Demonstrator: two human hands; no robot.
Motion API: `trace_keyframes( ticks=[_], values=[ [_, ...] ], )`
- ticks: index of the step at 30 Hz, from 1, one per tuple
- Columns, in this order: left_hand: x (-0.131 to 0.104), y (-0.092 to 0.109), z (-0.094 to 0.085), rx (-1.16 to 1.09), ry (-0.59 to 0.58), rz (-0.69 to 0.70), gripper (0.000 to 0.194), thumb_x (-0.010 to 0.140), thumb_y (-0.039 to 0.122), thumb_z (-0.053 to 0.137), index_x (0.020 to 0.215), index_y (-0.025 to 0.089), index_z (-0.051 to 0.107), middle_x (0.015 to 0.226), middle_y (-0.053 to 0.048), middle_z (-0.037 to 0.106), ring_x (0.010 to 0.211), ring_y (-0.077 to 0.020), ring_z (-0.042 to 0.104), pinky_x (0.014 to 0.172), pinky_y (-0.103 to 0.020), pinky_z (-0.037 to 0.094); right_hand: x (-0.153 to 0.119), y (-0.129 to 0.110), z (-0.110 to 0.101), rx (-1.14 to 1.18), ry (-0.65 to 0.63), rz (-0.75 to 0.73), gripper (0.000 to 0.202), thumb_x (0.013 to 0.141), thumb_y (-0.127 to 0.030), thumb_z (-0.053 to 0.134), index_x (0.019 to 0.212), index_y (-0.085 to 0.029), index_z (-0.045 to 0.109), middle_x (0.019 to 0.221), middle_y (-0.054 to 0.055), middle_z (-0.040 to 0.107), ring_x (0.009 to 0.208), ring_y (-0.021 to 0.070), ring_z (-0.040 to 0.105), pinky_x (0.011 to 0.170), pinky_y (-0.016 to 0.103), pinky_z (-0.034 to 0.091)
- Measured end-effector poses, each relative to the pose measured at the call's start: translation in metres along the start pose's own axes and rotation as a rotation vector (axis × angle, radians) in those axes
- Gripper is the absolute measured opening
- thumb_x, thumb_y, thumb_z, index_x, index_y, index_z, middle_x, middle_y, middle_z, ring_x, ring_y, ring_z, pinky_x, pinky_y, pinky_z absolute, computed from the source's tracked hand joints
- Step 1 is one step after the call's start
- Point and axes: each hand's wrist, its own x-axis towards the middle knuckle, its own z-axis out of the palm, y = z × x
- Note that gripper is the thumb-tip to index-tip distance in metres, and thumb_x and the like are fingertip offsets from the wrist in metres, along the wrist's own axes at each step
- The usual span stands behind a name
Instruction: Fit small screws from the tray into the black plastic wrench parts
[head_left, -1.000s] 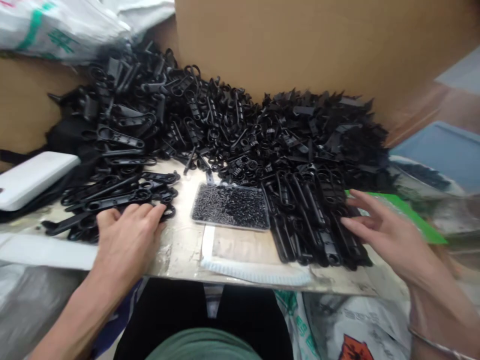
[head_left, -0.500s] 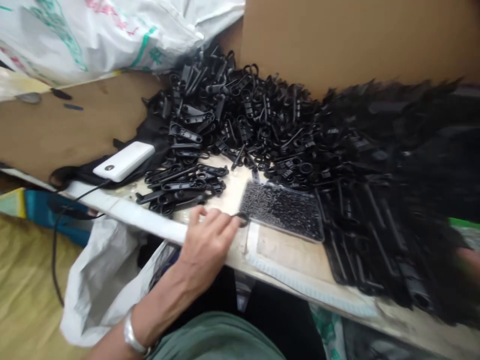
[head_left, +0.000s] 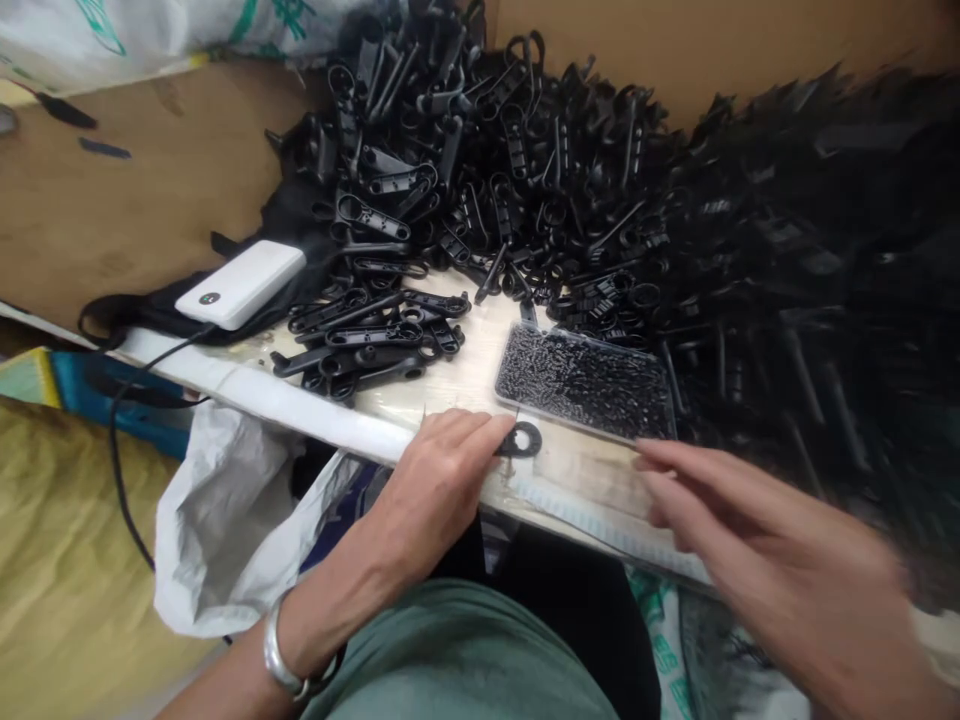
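My left hand [head_left: 442, 465] rests at the table's front edge, closed on a black plastic part whose ring-shaped end [head_left: 525, 440] sticks out past the fingertips. The rest of that part is hidden under the hand. In front of it lies a shallow clear tray [head_left: 491, 390] filled with tiny black pieces [head_left: 585, 375]. My right hand [head_left: 780, 560], blurred by motion, is at the tray's near right corner. Its fingers stretch toward the left, thumb and forefinger slightly apart, with nothing visible between them.
A large heap of black plastic parts [head_left: 510, 160] stands against cardboard at the back and runs to the right. A smaller group of similar parts [head_left: 375, 340] lies left of the tray. A white power bank [head_left: 244, 280] with a black cable sits at the left. A white sack [head_left: 225, 520] hangs below the edge.
My right hand has come in from the far right edge to the tray's corner. The ring end of the part in my left hand shows more clearly. The camera view has shifted downward.
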Motion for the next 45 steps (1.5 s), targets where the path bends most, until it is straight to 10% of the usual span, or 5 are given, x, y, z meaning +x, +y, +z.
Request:
trace_keyframes(
  ticks=[10,22,28,34,45],
  values=[
    [-0.003,-0.003,0.014,-0.162,0.014,-0.044,0.033,0.086,0.01,0.057,0.117,0.021,0.053,0.108,-0.005,0.065,0.098,-0.0178,0.059,0.087,-0.033,0.049,0.009,-0.015,0.041,0.022,-0.234,-0.081,0.018,0.092,-0.027,0.054,0.107,-0.027,0.065,0.104,-0.001,0.069,0.094,0.0163,0.064,0.084,0.027,0.05],
    [0.008,-0.006,0.005,-0.167,-0.022,0.032,0.021,0.09,0.02,0.057,0.111,0.021,0.056,0.107,-0.004,0.066,0.099,-0.0191,0.058,0.087,-0.036,0.045,0.048,0.004,0.01,-0.389,0.005,-0.093,0.02,0.09,-0.029,0.053,0.099,-0.021,0.069,0.099,0.003,0.068,0.087,0.0219,0.065,0.081,0.037,0.05],
    [0.034,-0.01,-0.018,0.106,-0.049,-0.022,0.014,0.092,0.015,0.05,0.09,0.018,0.063,0.087,-0.004,0.064,0.084,-0.0192,0.053,0.078,-0.036,0.043,0.078,-0.009,0.027,-0.521,-0.173,-0.041,0.019,0.089,-0.03,0.056,0.102,-0.024,0.069,0.099,0.002,0.067,0.085,0.0233,0.064,0.075,0.037,0.048],
    [0.085,-0.004,0.002,0.299,-0.176,0.063,0.019,0.086,0.009,0.049,0.072,0.017,0.059,0.074,-0.004,0.057,0.079,-0.0211,0.051,0.071,-0.036,0.04,0.09,-0.014,0.039,-0.575,-0.208,0.003,0.015,0.09,-0.029,0.053,0.091,-0.026,0.068,0.091,0.003,0.067,0.081,0.0223,0.063,0.059,0.031,0.04],
    [0.109,0.004,0.025,0.346,-0.259,0.03,0.021,0.082,0.004,0.046,0.071,0.017,0.057,0.068,-0.004,0.057,0.078,-0.0209,0.054,0.075,-0.036,0.04,0.077,0.004,0.022,-0.067,-0.031,0.012,0.012,0.088,-0.027,0.055,0.087,-0.023,0.066,0.078,-0.001,0.068,0.068,0.0155,0.063,0.068,0.028,0.046]
  ],
)
